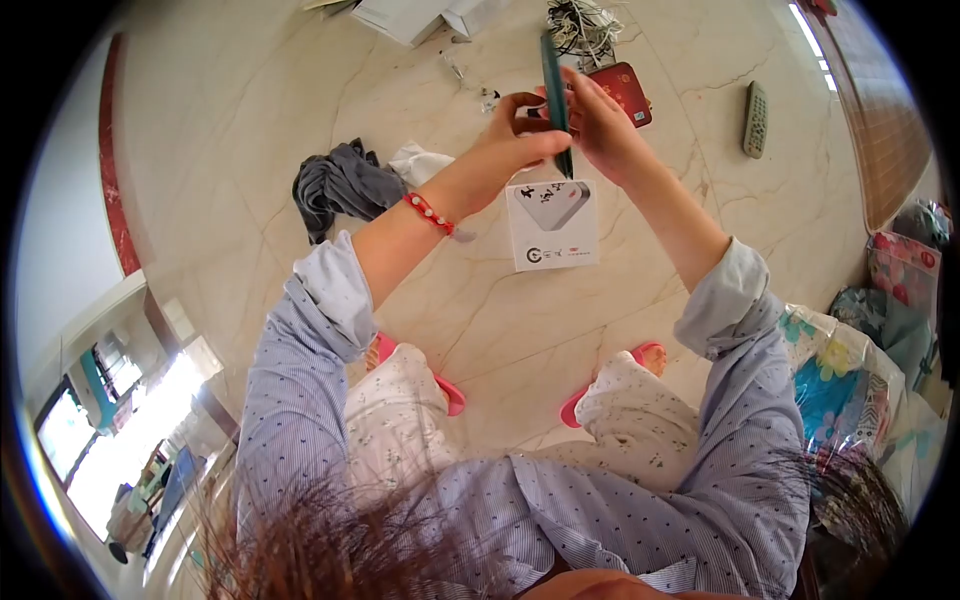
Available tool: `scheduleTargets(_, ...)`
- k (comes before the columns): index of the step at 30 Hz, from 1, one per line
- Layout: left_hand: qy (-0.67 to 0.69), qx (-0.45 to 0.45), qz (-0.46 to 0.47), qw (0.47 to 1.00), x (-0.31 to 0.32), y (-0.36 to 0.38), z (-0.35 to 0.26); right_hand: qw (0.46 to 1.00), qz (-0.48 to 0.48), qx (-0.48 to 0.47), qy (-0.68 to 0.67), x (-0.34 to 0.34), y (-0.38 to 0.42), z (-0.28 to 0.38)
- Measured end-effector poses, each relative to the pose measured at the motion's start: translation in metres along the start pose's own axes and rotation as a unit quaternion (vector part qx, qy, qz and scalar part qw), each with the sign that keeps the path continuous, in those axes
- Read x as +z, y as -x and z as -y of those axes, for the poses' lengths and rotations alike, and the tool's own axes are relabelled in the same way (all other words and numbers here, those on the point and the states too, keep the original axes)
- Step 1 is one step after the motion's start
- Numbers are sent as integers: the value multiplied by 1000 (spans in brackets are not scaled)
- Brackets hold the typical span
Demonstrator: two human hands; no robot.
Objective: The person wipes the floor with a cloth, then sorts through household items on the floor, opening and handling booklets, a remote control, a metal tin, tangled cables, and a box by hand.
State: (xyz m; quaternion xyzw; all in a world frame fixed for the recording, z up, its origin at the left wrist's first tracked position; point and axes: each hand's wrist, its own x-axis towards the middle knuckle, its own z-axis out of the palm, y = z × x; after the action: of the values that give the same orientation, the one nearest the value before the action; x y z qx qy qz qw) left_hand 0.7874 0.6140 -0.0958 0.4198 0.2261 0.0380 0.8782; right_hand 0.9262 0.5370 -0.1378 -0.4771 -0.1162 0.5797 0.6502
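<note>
The thin dark-green slab, apparently a phone or tablet seen edge-on [555, 100], was held above the marble floor [250, 120], between both hands. Its long axis ran nearly vertical in the head view, the top end tilted slightly left and away from the person, the bottom end pointing down toward the white product box [552, 225] that lay flat on the floor directly beneath. The left hand [515, 135] closed on the slab from the left side, thumb and fingers pinching its lower half; a red beaded bracelet [430, 213] sat on that wrist. The right hand [600, 125] closed on it from the right side, fingers wrapped along the middle of the same edge. Both hands were in contact with the slab and equally near; neither was open. Beyond the hands, a red card-like packet [625, 92] lay just behind the right hand, a tangle of cables [582, 25] farther off, a remote control [756, 119] well apart to the right, and a grey cloth [340, 187] to the left
</note>
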Motion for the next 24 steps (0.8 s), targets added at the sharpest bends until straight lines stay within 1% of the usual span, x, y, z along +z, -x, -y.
scheduleTargets(1, -128, 17, -72, 989, 3, -1, -2, 998, 59, 3, -26, -1, 3, 4)
scheduleTargets(2, -254, 33, -143, 956, 3, -1, -3, 992, 118, 5, -51, 0, 6, 8)
scheduleTargets(3, -300, 42, -178, 936, 0, -3, -1, 992, 122, 17, -3, 3, 11, 13)
scheduleTargets(4, -299, 42, -178, 937, -2, -3, 2, 992, 122, 18, -2, 1, 10, 13)
scheduleTargets(5, -410, 58, -207, 886, -4, -2, 3, 990, 137, 32, 0, -4, 9, 11)
scheduleTargets(6, -515, 74, -233, 821, -5, -2, 3, 987, 154, 46, 1, -7, 8, 8)
scheduleTargets(7, -515, 74, -234, 821, -5, -1, 3, 987, 155, 46, 1, -8, 8, 6)
scheduleTargets(9, -583, 120, -254, 762, -3, 1, 2, 985, 161, 28, -48, -10, 9, -1)
scheduleTargets(13, -580, 135, -262, 760, -4, 1, 5, 981, 175, 35, -74, -23, 4, -7)
scheduleTargets(16, -592, 147, -261, 748, -4, 3, 4, 983, 156, 38, -87, -26, 4, -8)
scheduleTargets(18, -634, 176, -267, 704, -3, 4, 3, 989, 119, 44, -79, -32, 2, -11)
scheduleTargets(19, -635, 176, -267, 703, -3, 5, 2, 989, 119, 44, -80, -33, 1, -12)
scheduleTargets(21, -639, 148, -264, 707, -2, 7, 0, 994, 50, 48, -81, -36, 1, -13)
scheduleTargets(22, -639, 148, -264, 707, -4, 7, 1, 994, 50, 48, -82, -39, 0, -13)
scheduleTargets(24, -498, 139, -214, 828, -15, 7, 4, 994, 51, 31, -93, -47, -5, -11)
